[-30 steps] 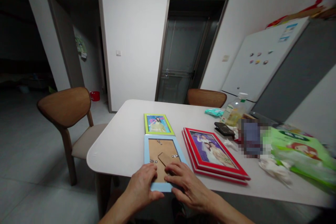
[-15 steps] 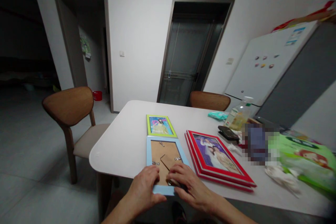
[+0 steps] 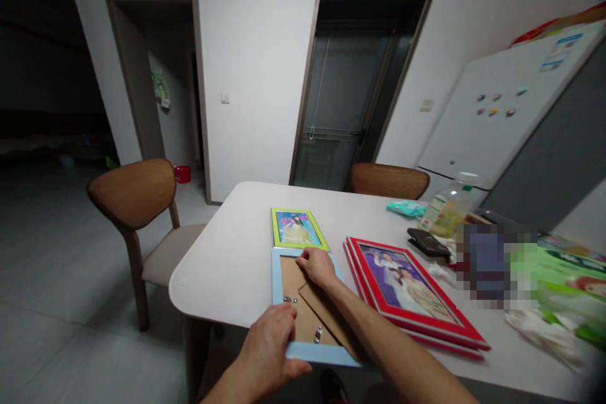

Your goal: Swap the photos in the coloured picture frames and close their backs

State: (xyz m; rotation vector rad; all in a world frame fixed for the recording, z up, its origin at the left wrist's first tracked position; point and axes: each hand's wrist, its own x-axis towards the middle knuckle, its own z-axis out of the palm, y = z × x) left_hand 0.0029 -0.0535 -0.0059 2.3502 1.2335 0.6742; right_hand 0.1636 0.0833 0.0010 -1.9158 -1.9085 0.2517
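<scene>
A light-blue photo frame (image 3: pixel 279 274) lies face down at the table's near edge, its brown backing board (image 3: pixel 291 322) showing. My left hand (image 3: pixel 272 341) grips the frame's near left corner, with the thumb at the near edge and the fingers over the backing. At the far end of the frame my right hand (image 3: pixel 319 265) is closed, its fingertips pinched at a small metal clip that they mostly cover. Two other metal clips, a left one (image 3: pixel 290 299) and a near one (image 3: pixel 318 334), are visible on the backing. My right forearm hides the frame's right side.
Beyond the blue frame lies a yellow-green photo frame (image 3: pixel 312 233), picture up. Two stacked red frames (image 3: pixel 369 284) are on the right. Farther right are a black phone-like object (image 3: pixel 428 244), a bottle (image 3: pixel 447 205), crumpled tissue (image 3: pixel 544 334) and a green package (image 3: pixel 563 278).
My right hand has moved from the near clip to the far end of the blue frame. The near clip is now uncovered. My left hand stays at the near left corner.
</scene>
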